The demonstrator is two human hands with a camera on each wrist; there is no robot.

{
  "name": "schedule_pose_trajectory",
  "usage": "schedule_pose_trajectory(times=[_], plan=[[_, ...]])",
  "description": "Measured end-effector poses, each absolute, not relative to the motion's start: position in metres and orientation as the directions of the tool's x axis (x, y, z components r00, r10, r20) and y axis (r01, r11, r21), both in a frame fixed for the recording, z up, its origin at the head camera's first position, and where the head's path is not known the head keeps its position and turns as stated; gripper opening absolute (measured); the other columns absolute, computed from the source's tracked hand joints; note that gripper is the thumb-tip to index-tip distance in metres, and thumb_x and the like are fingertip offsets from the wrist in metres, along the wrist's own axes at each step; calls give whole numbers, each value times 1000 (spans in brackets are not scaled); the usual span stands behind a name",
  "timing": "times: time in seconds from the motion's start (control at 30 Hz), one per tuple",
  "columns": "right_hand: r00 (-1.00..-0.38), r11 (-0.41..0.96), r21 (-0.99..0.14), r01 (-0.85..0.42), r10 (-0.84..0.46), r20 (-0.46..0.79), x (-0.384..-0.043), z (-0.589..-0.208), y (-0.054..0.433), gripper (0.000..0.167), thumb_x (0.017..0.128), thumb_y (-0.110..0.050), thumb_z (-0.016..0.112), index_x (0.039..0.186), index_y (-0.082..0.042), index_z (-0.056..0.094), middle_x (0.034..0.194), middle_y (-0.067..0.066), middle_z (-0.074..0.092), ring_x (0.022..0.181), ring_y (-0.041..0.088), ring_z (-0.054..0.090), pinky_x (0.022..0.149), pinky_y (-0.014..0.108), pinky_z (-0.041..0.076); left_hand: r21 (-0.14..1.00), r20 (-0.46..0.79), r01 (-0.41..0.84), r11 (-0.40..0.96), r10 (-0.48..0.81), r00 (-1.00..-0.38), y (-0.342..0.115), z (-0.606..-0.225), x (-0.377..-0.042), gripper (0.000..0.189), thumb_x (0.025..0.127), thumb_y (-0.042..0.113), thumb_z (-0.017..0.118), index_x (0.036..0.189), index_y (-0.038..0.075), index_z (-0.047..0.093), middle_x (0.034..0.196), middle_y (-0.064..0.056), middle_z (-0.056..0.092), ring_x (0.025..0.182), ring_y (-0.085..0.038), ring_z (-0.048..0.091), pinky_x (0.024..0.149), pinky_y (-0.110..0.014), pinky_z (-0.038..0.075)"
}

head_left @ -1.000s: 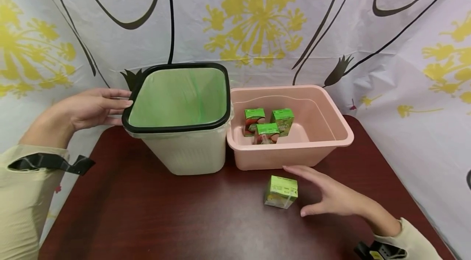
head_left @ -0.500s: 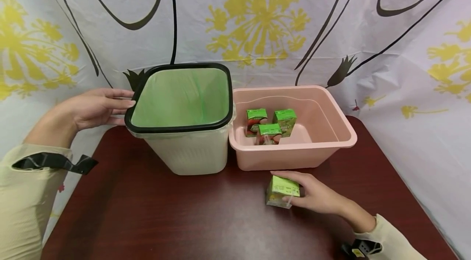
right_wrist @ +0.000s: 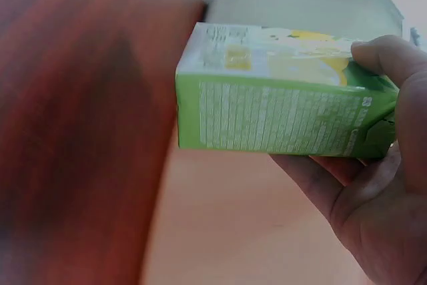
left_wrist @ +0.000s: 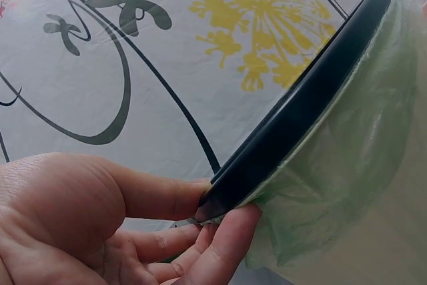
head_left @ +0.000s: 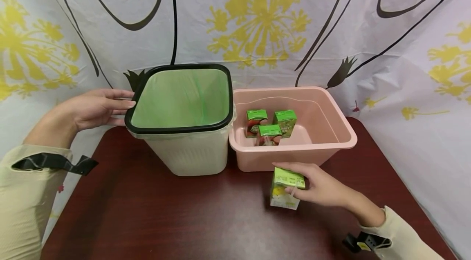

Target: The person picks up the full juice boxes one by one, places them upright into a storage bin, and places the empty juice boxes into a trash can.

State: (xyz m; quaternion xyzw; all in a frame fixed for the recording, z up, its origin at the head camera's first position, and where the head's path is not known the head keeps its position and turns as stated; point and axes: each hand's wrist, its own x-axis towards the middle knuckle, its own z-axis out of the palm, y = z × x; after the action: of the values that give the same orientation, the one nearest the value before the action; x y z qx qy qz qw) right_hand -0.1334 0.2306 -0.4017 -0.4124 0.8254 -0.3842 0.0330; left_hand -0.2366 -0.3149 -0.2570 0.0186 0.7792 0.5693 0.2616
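Observation:
My right hand (head_left: 319, 182) grips a green-and-white juice box (head_left: 285, 194) near its top, thumb on one side and fingers on the other, in front of the pink tub. In the right wrist view the juice box (right_wrist: 280, 111) shows a green side with fine print and a yellow picture above. My left hand (head_left: 96, 108) holds the left rim of a white trash can (head_left: 191, 151). The left wrist view shows the thumb and fingers pinching the black rim (left_wrist: 293, 118), with a pale green liner bag (left_wrist: 327, 178) hanging beneath it.
The pink tub (head_left: 294, 158) stands right beside the trash can and has several small green-topped juice boxes (head_left: 270, 135) inside. Both stand on a dark red-brown table (head_left: 165, 215). Behind hangs a white sheet (head_left: 331, 27) with flower prints.
My right hand has moved in from the right, taken hold of the juice box and raised it slightly off the table. The left hand stays on the trash can rim.

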Motion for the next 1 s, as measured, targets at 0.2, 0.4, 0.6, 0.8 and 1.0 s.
schedule_pose_trajectory(times=[0.2,0.4,0.6,0.8,1.0], plan=[[-620,396,-553,-733,-722,305,-137,-364,232,64,88,-8,79,147,-10,53,132,-1,63,106,8,60,93,16,45,896,-389,-267,354,336,-858,-315,-257,-238,68,109,16,46,158,-4,3,110,16,64,102,-1,64,86,-31,58],[-579,383,-499,-777,-745,330,-146,-318,223,65,86,-6,80,146,-7,54,131,1,66,100,7,61,84,15,48,896,-391,-274,349,333,-858,-317,-258,-239,63,109,16,46,157,-2,8,110,15,65,102,-2,64,85,-31,58],[-530,343,-461,-818,-761,374,-160,-265,206,67,85,-2,80,146,-7,55,130,3,65,90,6,60,75,18,50,894,-395,-273,356,335,-856,-317,-257,-238,66,110,16,45,158,-3,4,110,16,64,102,-1,64,85,-31,58],[-538,347,-455,-820,-738,408,-172,-219,184,61,89,-5,78,146,-9,56,112,-3,69,81,9,60,66,21,52,891,-393,-261,372,342,-853,-316,-255,-237,70,110,17,44,159,-4,-1,111,18,62,102,1,63,86,-30,58],[-654,367,-607,-705,-668,355,-180,-189,152,55,95,-11,71,148,-14,55,103,7,64,72,21,62,56,32,56,888,-391,-254,384,336,-857,-315,-255,-236,69,110,16,44,159,-4,1,112,17,61,103,0,63,86,-30,58]])
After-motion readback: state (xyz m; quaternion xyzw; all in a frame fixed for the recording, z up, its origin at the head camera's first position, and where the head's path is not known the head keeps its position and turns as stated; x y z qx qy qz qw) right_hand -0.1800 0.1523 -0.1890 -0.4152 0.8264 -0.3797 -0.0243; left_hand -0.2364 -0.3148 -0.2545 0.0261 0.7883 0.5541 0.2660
